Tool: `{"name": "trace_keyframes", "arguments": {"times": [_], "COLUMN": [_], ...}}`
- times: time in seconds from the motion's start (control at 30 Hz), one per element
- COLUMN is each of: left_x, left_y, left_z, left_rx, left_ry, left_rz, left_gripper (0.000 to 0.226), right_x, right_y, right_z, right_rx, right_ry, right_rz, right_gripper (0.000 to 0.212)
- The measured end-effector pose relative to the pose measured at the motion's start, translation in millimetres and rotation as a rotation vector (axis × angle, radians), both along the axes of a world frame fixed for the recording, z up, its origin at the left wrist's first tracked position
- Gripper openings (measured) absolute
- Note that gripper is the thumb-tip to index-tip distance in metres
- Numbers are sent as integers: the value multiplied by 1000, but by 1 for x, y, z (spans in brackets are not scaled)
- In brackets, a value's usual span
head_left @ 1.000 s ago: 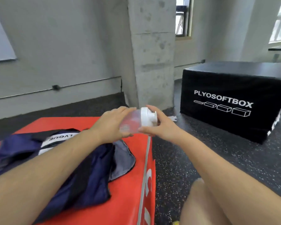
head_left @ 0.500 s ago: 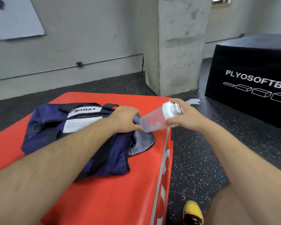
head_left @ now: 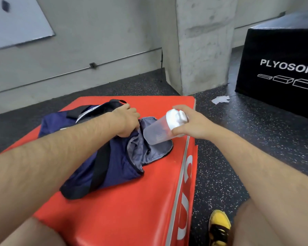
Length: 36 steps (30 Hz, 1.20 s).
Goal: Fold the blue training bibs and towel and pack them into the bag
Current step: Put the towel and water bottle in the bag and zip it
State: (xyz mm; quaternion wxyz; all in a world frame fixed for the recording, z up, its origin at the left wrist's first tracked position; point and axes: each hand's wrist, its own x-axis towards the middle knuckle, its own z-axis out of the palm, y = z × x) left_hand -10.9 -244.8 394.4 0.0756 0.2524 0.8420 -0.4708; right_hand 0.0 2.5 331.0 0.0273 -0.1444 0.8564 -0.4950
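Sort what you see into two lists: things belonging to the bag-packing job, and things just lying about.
In the job: navy bag, held by the left hand; shaker bottle, gripped by the right hand.
Lying about: black plyo box; white scrap on the floor; whiteboard.

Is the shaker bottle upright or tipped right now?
Tipped: the bottle slants, its white lid gripped by the right hand, its base down toward the bag.
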Motion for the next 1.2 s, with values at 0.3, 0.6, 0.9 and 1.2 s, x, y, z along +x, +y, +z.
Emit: {"name": "trace_keyframes", "arguments": {"times": [0.3, 0.6, 0.9, 1.2], "left_x": [4, 2, -7, -12], "left_y": [7, 13, -8, -34], "left_z": [-29, -36, 31, 59], "left_rx": [-53, -105, 285, 581], "left_ry": [-17, 120, 382, 447], "left_rz": [103, 13, -23, -20], "left_gripper": [58, 23, 19, 15], "right_x": [-5, -3, -7, -9], "right_y": [-9, -4, -22, -56], "right_z": [-6, -12, -11, -14], "right_rx": [1, -37, -136, -85], "right_ry": [-6, -34, -75, -81], "right_rz": [23, 27, 77, 143], "right_gripper": [89, 91, 88, 89]}}
